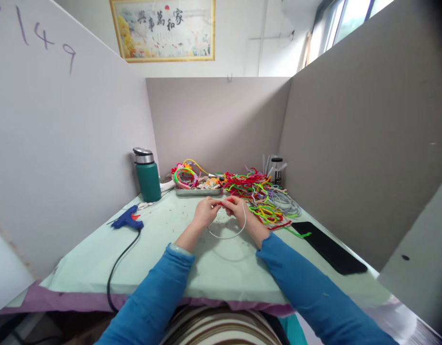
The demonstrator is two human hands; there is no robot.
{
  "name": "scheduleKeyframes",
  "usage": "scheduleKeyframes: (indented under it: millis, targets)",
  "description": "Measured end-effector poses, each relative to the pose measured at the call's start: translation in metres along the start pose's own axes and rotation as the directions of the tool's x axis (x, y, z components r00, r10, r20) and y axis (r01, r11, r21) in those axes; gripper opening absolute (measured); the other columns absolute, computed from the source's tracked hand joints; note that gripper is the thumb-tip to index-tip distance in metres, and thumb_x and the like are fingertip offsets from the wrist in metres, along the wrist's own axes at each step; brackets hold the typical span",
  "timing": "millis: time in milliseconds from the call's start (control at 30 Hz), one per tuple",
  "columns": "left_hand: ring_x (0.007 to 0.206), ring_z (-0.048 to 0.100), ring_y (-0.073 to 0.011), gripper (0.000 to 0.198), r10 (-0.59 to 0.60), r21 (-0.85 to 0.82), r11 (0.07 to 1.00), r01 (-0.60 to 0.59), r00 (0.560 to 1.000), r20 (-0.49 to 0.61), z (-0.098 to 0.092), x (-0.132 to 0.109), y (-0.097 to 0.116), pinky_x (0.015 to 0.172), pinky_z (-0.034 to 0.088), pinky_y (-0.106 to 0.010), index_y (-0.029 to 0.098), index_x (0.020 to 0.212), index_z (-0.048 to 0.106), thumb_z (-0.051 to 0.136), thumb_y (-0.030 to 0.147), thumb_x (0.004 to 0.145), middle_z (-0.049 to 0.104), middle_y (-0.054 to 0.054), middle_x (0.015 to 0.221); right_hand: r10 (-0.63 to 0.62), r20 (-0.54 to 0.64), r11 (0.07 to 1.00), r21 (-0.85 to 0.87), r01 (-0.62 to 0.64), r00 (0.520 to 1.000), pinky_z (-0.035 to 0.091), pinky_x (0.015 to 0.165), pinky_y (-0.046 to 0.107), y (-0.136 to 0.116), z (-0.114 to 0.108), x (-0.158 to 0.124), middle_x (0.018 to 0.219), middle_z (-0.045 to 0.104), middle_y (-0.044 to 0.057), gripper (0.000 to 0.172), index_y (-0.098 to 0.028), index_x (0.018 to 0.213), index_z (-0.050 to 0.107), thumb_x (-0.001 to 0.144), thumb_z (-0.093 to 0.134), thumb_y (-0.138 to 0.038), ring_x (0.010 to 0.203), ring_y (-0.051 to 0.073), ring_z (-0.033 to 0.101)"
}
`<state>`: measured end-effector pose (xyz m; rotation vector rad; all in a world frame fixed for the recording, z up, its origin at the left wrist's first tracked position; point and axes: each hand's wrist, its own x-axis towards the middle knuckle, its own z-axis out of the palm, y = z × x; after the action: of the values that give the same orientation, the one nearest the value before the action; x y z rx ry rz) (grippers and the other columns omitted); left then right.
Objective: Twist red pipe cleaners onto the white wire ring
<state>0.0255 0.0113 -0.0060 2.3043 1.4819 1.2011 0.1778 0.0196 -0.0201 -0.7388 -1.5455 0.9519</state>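
Pinching hands: left hand (205,212) and right hand (236,208), fingertips drawn narrow together on a small red piece (221,203).
White hoop (226,237): curving down between the forearms, above the pale cloth (170,268) – its side crossing before the right wrist.
Pipe cleaners (267,213): heaped beyond the right hand, beside a metal tray (198,192).
Blue glue gun (128,218): lying left – near a green bottle (148,181).

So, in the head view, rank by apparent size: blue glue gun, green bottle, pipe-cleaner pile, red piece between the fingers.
Pipe-cleaner pile
Green bottle
Blue glue gun
Red piece, partly hidden
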Motion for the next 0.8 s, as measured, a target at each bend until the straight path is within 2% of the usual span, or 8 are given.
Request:
scheduleKeyframes:
  millis: [400,800]
  targets:
    - [0.08,0.058,-0.0139,0.021,-0.026,-0.032,0.999,0.027,1.0,0.007,-0.0005,0.0,-0.0003,0.078,0.044,-0.026,0.023,0.095,0.074,0.057,0.025,0.083,0.062,-0.004,0.09,-0.007,0.001,1.0,-0.021,0.007,1.0,0.029,0.046,0.025,-0.0016,0.0003,-0.0013,0.049,0.046,-0.004,0.029,-0.018,0.066,0.057,0.074,0.061,-0.046,0.046,0.01,0.039]
    - [0.082,0.058,-0.0146,0.022,-0.042,-0.014,0.999,0.042,0.999,0.002,-0.0001,-0.0003,0.001,0.079,0.044,-0.027,0.022,0.097,0.074,0.056,0.026,0.084,0.061,-0.006,0.095,-0.013,0.002,1.0,-0.001,0.013,1.0,0.028,0.046,0.024,0.0,0.0002,-0.0004,0.048,0.046,-0.004,0.028,-0.017,0.066,0.057,0.074,0.06,-0.044,0.045,0.009,0.038]
